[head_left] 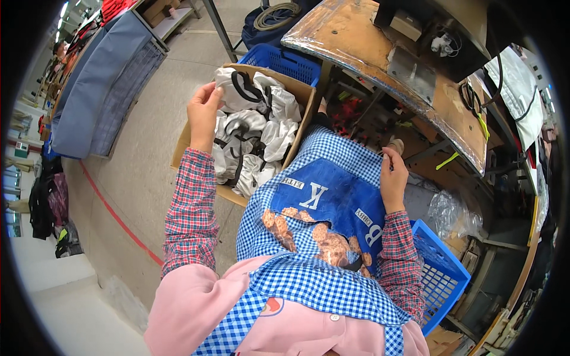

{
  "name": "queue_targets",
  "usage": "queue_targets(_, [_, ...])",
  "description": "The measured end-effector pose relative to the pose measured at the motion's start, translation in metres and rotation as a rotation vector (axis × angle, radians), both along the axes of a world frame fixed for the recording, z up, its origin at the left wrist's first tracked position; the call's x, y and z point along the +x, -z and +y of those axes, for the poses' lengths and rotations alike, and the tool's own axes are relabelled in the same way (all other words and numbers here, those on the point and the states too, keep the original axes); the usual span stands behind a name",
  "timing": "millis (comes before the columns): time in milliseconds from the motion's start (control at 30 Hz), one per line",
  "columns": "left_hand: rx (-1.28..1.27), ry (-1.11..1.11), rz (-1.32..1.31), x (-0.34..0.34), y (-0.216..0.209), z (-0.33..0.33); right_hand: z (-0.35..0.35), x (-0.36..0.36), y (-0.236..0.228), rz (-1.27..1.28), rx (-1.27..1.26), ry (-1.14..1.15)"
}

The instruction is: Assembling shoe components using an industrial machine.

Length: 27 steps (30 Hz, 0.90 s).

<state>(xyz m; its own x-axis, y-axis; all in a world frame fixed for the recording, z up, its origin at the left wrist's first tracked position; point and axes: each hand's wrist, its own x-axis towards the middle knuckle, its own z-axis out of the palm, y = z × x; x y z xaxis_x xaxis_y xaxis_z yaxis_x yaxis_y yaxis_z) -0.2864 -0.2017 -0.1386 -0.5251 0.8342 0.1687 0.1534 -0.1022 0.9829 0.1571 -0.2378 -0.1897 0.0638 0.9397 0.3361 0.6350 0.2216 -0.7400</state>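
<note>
My left hand [203, 113] is at the left rim of a cardboard box [307, 98], thumb and fingers pinched on the edge of a white cloth piece with black trim [234, 86]. Several more crumpled white cloth pieces with black edging [279, 139] fill the box. On the right, my right hand [394, 178] hovers by the edge of my blue checked apron [350, 145], its fingers curled together. Whatever those fingers hold, if anything, is too small to make out.
A worn wooden work table [338, 29] with a dark machine [439, 29] stands at the upper right. One blue plastic crate [285, 62] is behind the box, another blue crate [442, 276] at my right side. A grey-blue covered cart [101, 83] stands at left.
</note>
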Motion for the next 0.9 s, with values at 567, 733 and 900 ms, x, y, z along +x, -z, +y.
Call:
queue_targets(567, [0.645,0.518,0.951,0.185,-0.04,-0.066,-0.013,-0.068,-0.106,0.742,-0.608,-0.401])
queue_targets(733, [0.354,1.047,0.647,0.205,-0.055,-0.097,-0.021,-0.047,-0.084,0.754,-0.498,-0.333])
queue_targets(900, [0.447,1.643,-0.488,0.215,-0.162,-0.119,-0.025,-0.043,-0.079,0.842,-0.477,-0.352])
